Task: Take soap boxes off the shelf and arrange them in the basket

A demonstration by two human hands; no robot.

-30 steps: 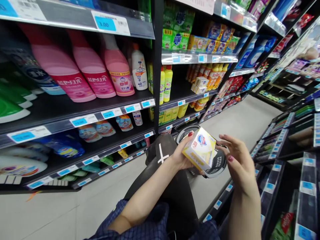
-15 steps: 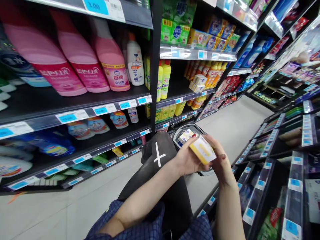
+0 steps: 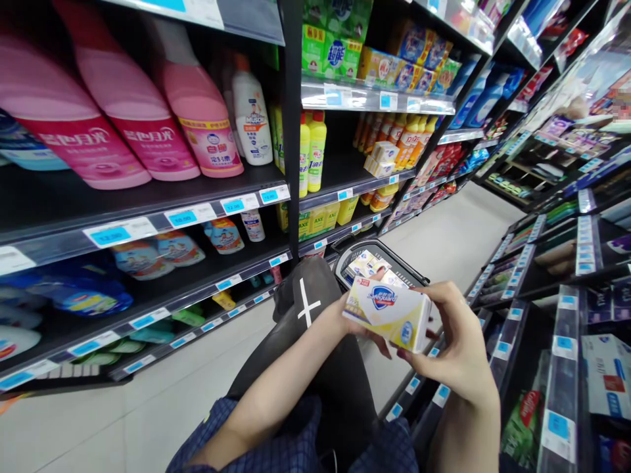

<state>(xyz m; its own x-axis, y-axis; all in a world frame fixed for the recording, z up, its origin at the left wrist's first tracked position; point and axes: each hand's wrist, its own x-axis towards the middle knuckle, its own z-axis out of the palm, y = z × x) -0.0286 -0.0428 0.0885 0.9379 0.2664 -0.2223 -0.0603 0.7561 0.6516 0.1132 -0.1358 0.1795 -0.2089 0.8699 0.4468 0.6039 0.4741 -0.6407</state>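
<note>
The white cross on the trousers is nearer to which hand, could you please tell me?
Left: the left hand, holding one end of the white-and-yellow box, is right of the white cross; the right hand, at the other end, is farther away.

Safeguard box (image 3: 387, 314): white and yellow, blue print
Pose: tilted, printed face up
Place: between left hand (image 3: 349, 324) and right hand (image 3: 456, 345)
</note>
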